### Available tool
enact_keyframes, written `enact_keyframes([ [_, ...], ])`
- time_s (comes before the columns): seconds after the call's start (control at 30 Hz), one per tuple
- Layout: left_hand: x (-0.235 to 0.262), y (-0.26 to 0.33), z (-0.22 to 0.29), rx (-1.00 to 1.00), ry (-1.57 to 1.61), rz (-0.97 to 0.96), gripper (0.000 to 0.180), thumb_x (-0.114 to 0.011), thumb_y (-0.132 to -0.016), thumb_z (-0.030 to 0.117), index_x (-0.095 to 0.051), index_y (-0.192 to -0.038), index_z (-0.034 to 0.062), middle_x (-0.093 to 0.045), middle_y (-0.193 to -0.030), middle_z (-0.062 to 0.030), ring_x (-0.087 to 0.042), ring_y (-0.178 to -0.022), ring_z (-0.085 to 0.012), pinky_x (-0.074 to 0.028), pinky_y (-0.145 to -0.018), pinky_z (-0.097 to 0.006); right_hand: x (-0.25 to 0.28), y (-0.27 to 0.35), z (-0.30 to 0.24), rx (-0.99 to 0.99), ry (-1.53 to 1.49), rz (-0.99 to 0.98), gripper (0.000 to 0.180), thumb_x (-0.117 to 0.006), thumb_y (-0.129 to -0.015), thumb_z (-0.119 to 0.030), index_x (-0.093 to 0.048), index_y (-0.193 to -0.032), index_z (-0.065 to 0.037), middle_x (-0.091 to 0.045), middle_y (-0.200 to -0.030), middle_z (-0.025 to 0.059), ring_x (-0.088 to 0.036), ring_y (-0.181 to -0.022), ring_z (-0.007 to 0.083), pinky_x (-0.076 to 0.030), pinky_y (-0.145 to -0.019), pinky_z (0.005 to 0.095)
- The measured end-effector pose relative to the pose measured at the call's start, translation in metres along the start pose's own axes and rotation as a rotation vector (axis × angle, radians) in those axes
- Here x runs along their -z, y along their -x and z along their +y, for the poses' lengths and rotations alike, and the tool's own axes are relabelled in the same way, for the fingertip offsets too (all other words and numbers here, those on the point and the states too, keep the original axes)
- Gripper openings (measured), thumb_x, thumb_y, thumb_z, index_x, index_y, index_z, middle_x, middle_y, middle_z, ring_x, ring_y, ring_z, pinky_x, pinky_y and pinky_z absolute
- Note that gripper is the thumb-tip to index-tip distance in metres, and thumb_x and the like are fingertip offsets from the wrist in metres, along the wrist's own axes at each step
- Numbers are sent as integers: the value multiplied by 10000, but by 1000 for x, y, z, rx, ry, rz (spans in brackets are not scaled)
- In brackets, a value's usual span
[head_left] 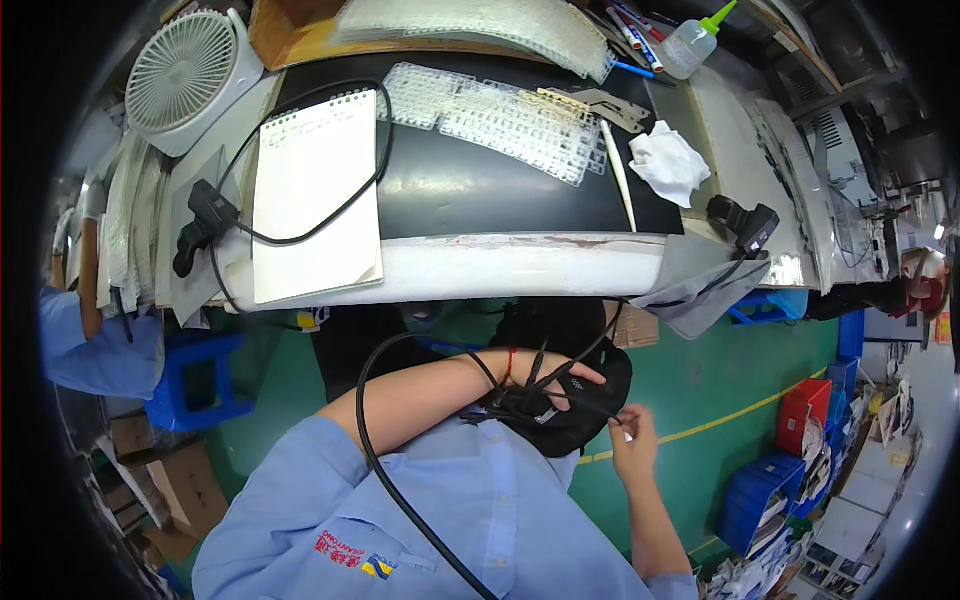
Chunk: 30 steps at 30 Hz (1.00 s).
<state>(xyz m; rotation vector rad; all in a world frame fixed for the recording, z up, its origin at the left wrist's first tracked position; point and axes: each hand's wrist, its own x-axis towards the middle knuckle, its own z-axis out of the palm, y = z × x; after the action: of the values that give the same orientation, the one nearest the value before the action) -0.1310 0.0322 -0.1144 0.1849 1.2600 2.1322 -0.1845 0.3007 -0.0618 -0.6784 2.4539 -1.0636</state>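
Note:
Low in front of my body, below the table edge, a black bag [590, 430] rests in my lap with several black cables [530, 385] tangled on top. My left hand [550, 370] reaches across it, thumb and forefinger spread around a small dark device [535, 405] among the cables; the other fingers are partly hidden. To the right of the bag, my right hand [634, 440] pinches the end of a thin black cable. A small white bit shows at those fingertips. One thick cable loops over my left forearm and shirt.
On the table are a notepad [315, 200], clear sheets of small parts [520, 125], a white pen-like tool [618, 175], a crumpled cloth [668, 163] and a fan [185, 75]. Black clamp-like devices [208, 212] sit at both sides. Blue crates [755, 500] stand right; another person sits left.

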Motion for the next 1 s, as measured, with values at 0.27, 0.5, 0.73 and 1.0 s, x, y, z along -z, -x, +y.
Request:
enact_keyframes([
  [0.27, 19, -22, -11, -185, 74, 86, 786, -761, -688, 138, -455, -1412, 137, -508, -1340, -119, -461, -1237, -209, -329, -1074, -334, 10, 21, -129, 13, 104, -621, 401, -631, -871, -138, -528, -1246, -41, -644, -998, 147, -635, -898, 300, -501, -779, 355],
  [0.5, 22, -25, 5, -227, 24, 77, 730, -696, -726, 103, -451, -1414, 114, -444, -1422, -133, -387, -1319, -213, -230, -1132, -321, 6, 18, -57, 97, -239, -716, 412, -633, -873, -189, -541, -1246, -39, -646, -1003, 144, -620, -949, 268, -484, -805, 341],
  [0.73, 17, -23, 6, -322, 194, 160, 690, -629, -777, 31, -413, -1431, 72, -410, -1452, -125, -367, -1340, -211, -227, -1132, -320, -8, 30, 19, -193, -154, -565, 316, -512, -966, -224, -570, -1189, -8, -655, -1030, 100, -627, -949, 211, -475, -854, 314],
  [1.0, 11, -55, 33, -427, 183, 146, 721, -632, -803, 90, -336, -1457, 25, -394, -1460, -131, -366, -1345, -214, -229, -1131, -328, -57, 26, -104, 369, -184, -693, 762, -637, -889, -368, -280, -1401, 69, -524, -1254, 271, -473, -1247, 399, -344, -1075, 425],
])
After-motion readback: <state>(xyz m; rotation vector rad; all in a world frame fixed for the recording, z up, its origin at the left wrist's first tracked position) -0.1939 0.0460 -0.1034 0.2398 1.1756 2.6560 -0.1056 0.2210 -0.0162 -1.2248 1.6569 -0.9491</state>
